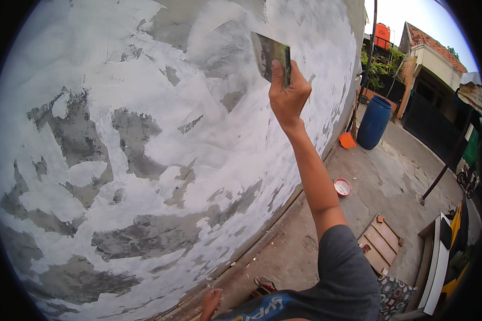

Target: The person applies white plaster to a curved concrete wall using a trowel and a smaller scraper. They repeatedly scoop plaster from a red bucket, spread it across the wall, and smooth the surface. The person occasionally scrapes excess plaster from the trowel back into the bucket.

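Observation:
My right hand (290, 96) is raised against the upper part of the wall (160, 144), with the arm stretched out. It grips a flat rectangular putty scraper (270, 56), thumb pressed on its near face. One edge of the scraper lies at or very near the wall. White filler covers much of the wall in smeared patches, with bare grey cement showing between them. Low down by the wall's foot, my left hand (212, 300) has its fingers curled in. A small pale thing seems to stick out above it, too indistinct to name.
A red bowl of white paste (343, 187) stands on the concrete ground (310, 224). Beyond it are an orange object (347, 140) and a blue barrel (374, 123). Nearer lie a wooden panel (381, 243), a patterned cushion (395, 294) and a white-edged piece of furniture (435, 265). A sandalled foot (265, 283) shows below.

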The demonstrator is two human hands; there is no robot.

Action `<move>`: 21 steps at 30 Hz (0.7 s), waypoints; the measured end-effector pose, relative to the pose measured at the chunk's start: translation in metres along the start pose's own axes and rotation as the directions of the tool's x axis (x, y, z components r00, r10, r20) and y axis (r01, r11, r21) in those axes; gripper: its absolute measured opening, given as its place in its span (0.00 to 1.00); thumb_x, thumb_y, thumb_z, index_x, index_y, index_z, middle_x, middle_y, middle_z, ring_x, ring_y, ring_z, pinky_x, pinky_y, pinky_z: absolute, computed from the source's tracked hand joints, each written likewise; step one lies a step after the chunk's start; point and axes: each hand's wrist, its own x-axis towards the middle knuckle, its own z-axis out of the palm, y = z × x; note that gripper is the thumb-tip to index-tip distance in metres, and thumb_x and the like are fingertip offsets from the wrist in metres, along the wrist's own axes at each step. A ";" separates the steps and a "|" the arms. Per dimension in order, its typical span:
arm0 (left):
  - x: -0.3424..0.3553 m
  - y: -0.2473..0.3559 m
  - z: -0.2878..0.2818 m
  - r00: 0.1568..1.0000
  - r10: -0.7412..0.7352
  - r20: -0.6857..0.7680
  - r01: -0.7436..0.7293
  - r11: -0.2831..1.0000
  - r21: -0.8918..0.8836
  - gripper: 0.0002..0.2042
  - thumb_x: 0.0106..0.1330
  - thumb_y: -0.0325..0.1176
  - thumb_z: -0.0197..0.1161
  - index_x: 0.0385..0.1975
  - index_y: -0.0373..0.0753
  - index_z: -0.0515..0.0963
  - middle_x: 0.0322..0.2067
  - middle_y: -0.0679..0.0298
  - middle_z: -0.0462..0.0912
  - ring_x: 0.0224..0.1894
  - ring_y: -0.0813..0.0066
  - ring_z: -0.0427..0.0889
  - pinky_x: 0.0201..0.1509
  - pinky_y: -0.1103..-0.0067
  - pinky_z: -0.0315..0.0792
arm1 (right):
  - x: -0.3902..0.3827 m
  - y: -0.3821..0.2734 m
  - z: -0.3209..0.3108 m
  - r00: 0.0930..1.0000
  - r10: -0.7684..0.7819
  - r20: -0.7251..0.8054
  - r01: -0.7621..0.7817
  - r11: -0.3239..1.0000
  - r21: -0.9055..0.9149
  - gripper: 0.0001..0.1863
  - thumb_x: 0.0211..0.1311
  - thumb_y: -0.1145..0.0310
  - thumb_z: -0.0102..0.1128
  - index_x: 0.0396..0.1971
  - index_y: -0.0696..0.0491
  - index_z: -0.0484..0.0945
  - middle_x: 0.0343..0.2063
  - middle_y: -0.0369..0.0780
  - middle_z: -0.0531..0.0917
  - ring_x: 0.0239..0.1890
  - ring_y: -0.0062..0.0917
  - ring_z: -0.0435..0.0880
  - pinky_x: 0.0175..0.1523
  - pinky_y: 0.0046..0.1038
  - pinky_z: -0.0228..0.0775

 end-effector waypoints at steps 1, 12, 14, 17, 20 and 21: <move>-0.001 -0.001 -0.002 1.000 0.013 0.004 -0.013 1.000 0.004 0.11 0.68 0.40 0.56 0.41 0.42 0.79 0.21 0.69 0.75 0.16 0.81 0.73 0.14 0.82 0.62 | 0.015 0.021 -0.006 0.991 0.133 -0.019 -0.134 0.988 -0.079 0.07 0.64 0.70 0.57 0.35 0.58 0.80 0.23 0.44 0.83 0.21 0.37 0.81 0.27 0.29 0.70; -0.017 -0.062 -0.021 0.998 0.021 -0.067 -0.028 0.995 -0.094 0.10 0.69 0.37 0.55 0.41 0.41 0.79 0.20 0.68 0.75 0.13 0.81 0.71 0.13 0.82 0.60 | -0.035 0.051 0.007 0.962 0.255 -0.098 -0.271 0.936 -0.223 0.12 0.64 0.63 0.60 0.34 0.58 0.81 0.19 0.43 0.80 0.20 0.32 0.78 0.28 0.29 0.67; -0.021 -0.073 -0.025 0.996 0.031 -0.081 -0.040 0.994 -0.106 0.09 0.69 0.37 0.56 0.41 0.41 0.79 0.22 0.67 0.75 0.13 0.81 0.71 0.12 0.81 0.60 | -0.055 0.012 0.019 0.985 0.159 -0.059 -0.167 0.974 -0.155 0.10 0.64 0.66 0.61 0.36 0.58 0.81 0.20 0.43 0.81 0.19 0.30 0.77 0.27 0.28 0.67; -0.028 -0.065 -0.030 0.995 0.045 -0.086 -0.053 0.995 -0.087 0.09 0.69 0.37 0.56 0.41 0.41 0.79 0.23 0.67 0.75 0.13 0.81 0.71 0.12 0.82 0.60 | -0.076 -0.044 0.012 0.998 0.036 0.059 -0.036 0.999 0.001 0.08 0.64 0.69 0.60 0.36 0.58 0.81 0.20 0.42 0.80 0.18 0.27 0.75 0.26 0.25 0.66; -0.042 -0.034 -0.036 0.994 0.070 -0.080 -0.073 0.996 -0.047 0.09 0.69 0.36 0.55 0.41 0.41 0.79 0.24 0.67 0.75 0.14 0.81 0.71 0.13 0.82 0.60 | -0.083 -0.053 -0.005 0.993 0.096 0.069 -0.095 0.995 -0.014 0.06 0.64 0.71 0.60 0.36 0.58 0.81 0.25 0.41 0.82 0.20 0.27 0.78 0.27 0.24 0.69; -0.044 -0.030 -0.037 0.995 0.046 -0.086 -0.051 0.997 -0.060 0.09 0.69 0.36 0.55 0.41 0.41 0.79 0.25 0.67 0.75 0.14 0.81 0.72 0.13 0.82 0.60 | -0.084 -0.054 -0.010 0.992 0.117 0.057 -0.114 0.992 -0.053 0.06 0.64 0.72 0.60 0.36 0.57 0.81 0.28 0.41 0.83 0.22 0.28 0.80 0.28 0.25 0.71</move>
